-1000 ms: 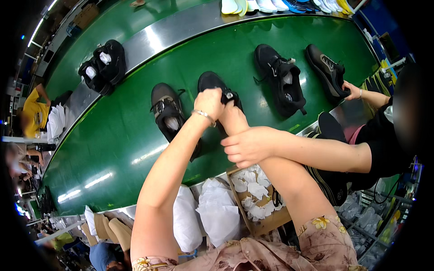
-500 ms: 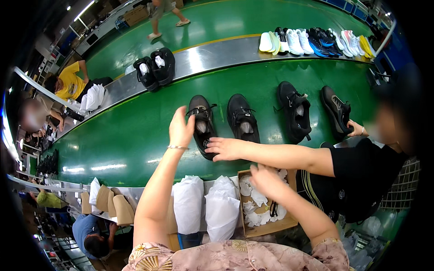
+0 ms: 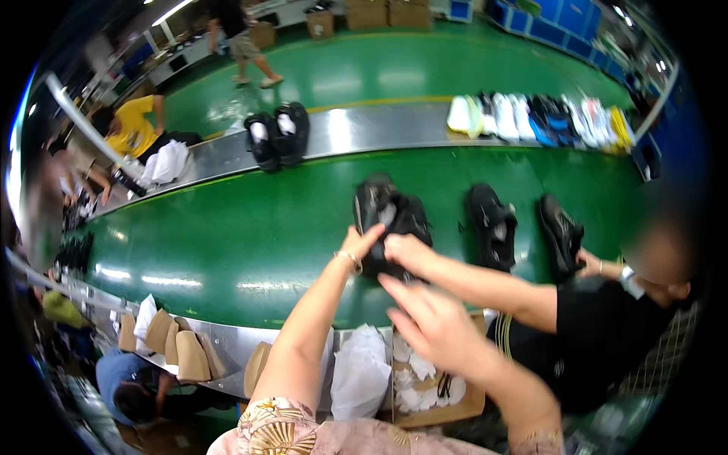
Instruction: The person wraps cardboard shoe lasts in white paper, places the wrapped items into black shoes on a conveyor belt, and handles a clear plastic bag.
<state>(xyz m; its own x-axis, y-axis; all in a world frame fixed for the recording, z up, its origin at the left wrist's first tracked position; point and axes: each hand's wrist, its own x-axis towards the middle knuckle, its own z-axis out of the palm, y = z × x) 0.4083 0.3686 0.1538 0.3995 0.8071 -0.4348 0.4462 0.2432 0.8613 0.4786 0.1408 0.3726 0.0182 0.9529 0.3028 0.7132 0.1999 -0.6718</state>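
A black lace-up shoe (image 3: 373,199) lies on the green belt, with my left hand (image 3: 359,247) closed around its left side near the heel. Close against it on the right is a second black shoe (image 3: 413,218). A co-worker's hand (image 3: 406,252) reaches in from the right onto the heel end of these shoes. Nearer to me, my right hand (image 3: 434,322) hangs in the air, smeared by motion, its fingers stretched out and nothing visible in them. Farther right, a third black shoe (image 3: 493,227) lies on the belt, and a co-worker's other hand (image 3: 590,264) holds a fourth (image 3: 560,235).
An open cardboard box (image 3: 472,402) with crumpled white paper stands below my right hand. Beside it is a white-paper-wrapped bundle (image 3: 360,371). Tan shaped pieces (image 3: 192,355) line the near edge. Black shoes (image 3: 277,136) and several colourful ones (image 3: 538,117) sit on the metal ledge (image 3: 379,125).
The leftmost shoe has moved right against its neighbour, with my left hand now on it. My right hand has come up from over the box toward the shoes. The view has shifted.
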